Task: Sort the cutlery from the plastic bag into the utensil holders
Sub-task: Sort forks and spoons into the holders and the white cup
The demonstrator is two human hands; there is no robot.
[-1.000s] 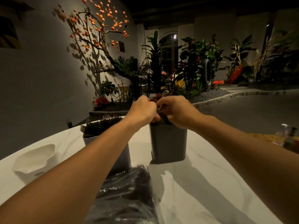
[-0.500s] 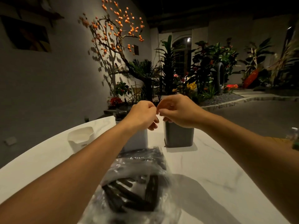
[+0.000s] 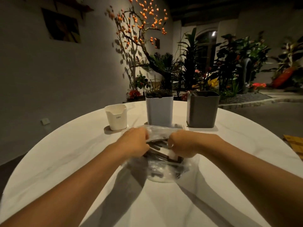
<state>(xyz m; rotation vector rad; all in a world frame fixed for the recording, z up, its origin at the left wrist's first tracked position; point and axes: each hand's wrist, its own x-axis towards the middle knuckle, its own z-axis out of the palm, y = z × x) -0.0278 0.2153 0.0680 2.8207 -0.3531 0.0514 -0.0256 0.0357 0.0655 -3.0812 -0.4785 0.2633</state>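
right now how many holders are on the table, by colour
white holder: 1
light grey holder: 1, with dark cutlery showing at its top
dark grey holder: 1
total: 3 holders on the table

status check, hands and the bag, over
Left hand and right hand both at the plastic bag mouth, grips blurred. Dark cutlery still inside. Three holders beyond, path clear.
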